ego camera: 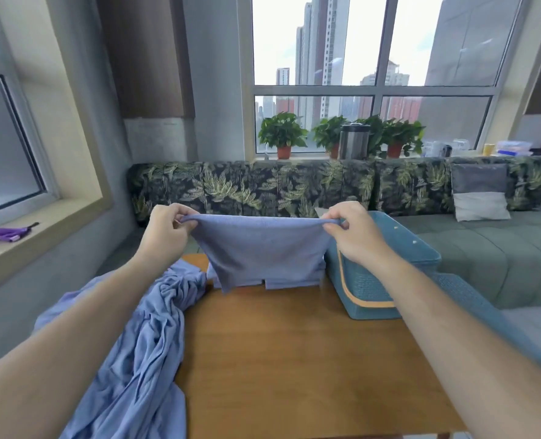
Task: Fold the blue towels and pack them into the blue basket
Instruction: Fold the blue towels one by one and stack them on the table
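Top corners of one towel (259, 248) are pinched between curled fingers and thumbs of the left hand (168, 228) and right hand (354, 231), and it is held stretched above the far table (294, 359). The step is judged to be the start of a fold; the corners must next be brought together evenly. Counted: one held towel, one folded stack (291, 282) behind it, one unfolded heap (155, 327) at left, one basket (370, 289) at right.
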Demonstrator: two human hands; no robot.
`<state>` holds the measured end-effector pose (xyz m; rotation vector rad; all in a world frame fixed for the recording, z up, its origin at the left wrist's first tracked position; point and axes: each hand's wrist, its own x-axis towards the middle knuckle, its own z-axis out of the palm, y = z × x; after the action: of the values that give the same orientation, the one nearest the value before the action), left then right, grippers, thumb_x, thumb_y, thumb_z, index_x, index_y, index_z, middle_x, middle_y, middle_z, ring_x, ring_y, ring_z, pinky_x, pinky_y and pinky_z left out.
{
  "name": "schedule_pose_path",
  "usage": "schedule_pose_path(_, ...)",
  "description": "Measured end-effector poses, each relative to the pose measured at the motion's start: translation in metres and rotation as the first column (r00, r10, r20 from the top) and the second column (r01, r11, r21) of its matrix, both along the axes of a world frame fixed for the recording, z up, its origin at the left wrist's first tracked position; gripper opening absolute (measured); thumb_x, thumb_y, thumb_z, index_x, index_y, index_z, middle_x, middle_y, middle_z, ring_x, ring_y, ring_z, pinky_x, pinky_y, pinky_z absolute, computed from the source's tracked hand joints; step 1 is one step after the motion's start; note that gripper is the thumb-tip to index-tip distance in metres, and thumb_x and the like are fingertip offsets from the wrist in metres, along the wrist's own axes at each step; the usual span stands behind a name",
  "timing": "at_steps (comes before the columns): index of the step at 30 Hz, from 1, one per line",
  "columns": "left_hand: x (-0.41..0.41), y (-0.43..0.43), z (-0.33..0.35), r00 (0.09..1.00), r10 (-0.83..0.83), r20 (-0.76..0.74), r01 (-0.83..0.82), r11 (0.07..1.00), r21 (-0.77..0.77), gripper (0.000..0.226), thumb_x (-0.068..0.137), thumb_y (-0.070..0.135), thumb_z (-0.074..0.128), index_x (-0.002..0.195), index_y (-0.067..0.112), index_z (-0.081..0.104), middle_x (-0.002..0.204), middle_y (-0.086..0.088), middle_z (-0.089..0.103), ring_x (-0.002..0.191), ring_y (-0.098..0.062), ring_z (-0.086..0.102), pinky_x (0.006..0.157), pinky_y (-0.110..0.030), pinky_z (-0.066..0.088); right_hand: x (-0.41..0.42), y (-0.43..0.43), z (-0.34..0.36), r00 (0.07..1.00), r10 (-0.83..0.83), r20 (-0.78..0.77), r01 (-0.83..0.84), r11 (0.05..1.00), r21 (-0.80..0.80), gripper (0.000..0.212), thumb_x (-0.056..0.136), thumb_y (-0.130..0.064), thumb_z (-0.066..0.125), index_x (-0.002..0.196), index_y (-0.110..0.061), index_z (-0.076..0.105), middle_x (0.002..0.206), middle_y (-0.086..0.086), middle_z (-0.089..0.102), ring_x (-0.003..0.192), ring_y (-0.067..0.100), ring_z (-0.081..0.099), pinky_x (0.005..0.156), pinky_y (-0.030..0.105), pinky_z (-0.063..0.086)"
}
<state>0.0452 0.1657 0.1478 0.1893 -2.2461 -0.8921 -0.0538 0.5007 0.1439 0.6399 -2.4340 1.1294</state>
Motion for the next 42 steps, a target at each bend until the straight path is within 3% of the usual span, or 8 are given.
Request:
schedule_pose_path(11,0.088,0.041,-0.231,0.938,-0.099,0.331,0.012,0.967,0.253,0.014,0.097,0.015,0.061,0.098,0.028,0.063,0.086,-0.002,0.064,0.075,-0.017,0.058,0.064,-0.027,0.043,0.097,0.041,-0.241,0.906,0.006,0.423,0.015,0.999,-0.047,0.027,0.095,-0.008,0.064,0.087,-0.033,0.066,0.072,-0.024,0.066,0.066,-0.004,0.059,0.064,0.019,0.042)
schedule_pose_path(19,0.102,0.044,-0.251,0.944,-0.062,0.323,-0.019,0.97,0.243,0.005,0.1,0.025,0.057,0.101,0.024,0.062,0.092,0.013,0.064,0.087,0.006,0.057,0.069,-0.005,0.039,0.115,0.044,-0.258,0.93,-0.05,0.364,0.083,0.994,-0.076,0.01,0.099,-0.023,0.06,0.096,-0.029,0.067,0.089,-0.019,0.069,0.083,0.0,0.062,0.068,0.013,0.043)
schedule_pose_path(25,0.111,0.046,-0.247,0.917,-0.178,0.358,0.028,0.921,0.388,0.047,0.102,0.043,0.05,0.073,0.008,0.062,0.065,-0.006,0.065,0.06,-0.015,0.059,0.064,-0.034,0.049,0.116,0.048,-0.254,0.935,-0.072,0.347,0.095,0.994,-0.049,0.057,0.105,-0.049,0.041,0.06,-0.02,0.061,0.071,-0.007,0.065,0.075,0.006,0.063,0.076,0.025,0.045)
schedule_pose_path(29,0.098,0.055,-0.243,0.943,-0.008,0.332,0.051,0.991,-0.121,0.042,0.095,0.039,0.053,0.062,0.014,0.052,0.056,0.0,0.054,0.061,-0.021,0.053,0.066,-0.043,0.049,0.105,0.021,-0.245,0.971,-0.237,0.016,0.221,0.927,0.303,0.051,0.101,-0.05,0.04,0.063,-0.02,0.055,0.071,-0.005,0.06,0.079,0.025,0.056,0.07,0.036,0.041)
schedule_pose_path(32,0.063,0.071,-0.236,0.943,-0.062,0.326,0.164,0.941,-0.296,0.031,0.092,0.044,0.046,0.089,0.023,0.069,0.093,0.006,0.068,0.092,-0.021,0.062,0.079,-0.043,0.05,0.088,-0.016,-0.24,0.983,-0.185,0.019,0.152,0.858,0.491,0.035,0.098,-0.045,0.047,0.118,-0.024,0.067,0.13,-0.003,0.063,0.123,0.025,0.051,0.097,0.038,0.04)
schedule_pose_path(34,0.041,0.077,-0.246,0.862,-0.067,0.502,0.257,0.912,-0.319,0.048,0.095,0.054,0.042,0.129,0.027,0.062,0.139,0.001,0.057,0.131,-0.022,0.05,0.101,-0.045,0.045,0.08,-0.033,-0.244,0.972,-0.14,0.19,0.002,0.809,0.588,0.056,0.101,-0.053,0.038,0.151,-0.03,0.041,0.163,-0.003,0.029,0.151,0.021,0.022,0.119,0.041,0.02)
schedule_pose_path(37,0.035,0.08,-0.271,0.772,-0.01,0.635,0.289,0.896,-0.337,0.064,0.098,0.066,0.028,0.155,0.037,0.029,0.166,0.004,0.016,0.153,-0.022,0.012,0.124,-0.045,0.013,0.081,-0.038,-0.257,0.937,-0.151,0.315,-0.111,0.727,0.678,0.067,0.102,-0.061,0.02,0.161,-0.032,0.01,0.169,-0.003,-0.004,0.155,0.02,-0.008,0.125,0.04,-0.005)
schedule_pose_path(42,0.063,0.086,-0.278,0.785,-0.005,0.619,0.278,0.896,-0.346,0.075,0.089,0.074,0.008,0.156,0.043,0.02,0.167,0.011,0.008,0.154,-0.018,0.003,0.125,-0.04,0.002,0.112,-0.026,-0.259,0.933,-0.152,0.325,-0.117,0.727,0.676,0.068,0.102,-0.062,0.017,0.161,-0.031,0.004,0.169,-0.003,-0.009,0.155,0.019,-0.013,0.125,0.04,-0.009)
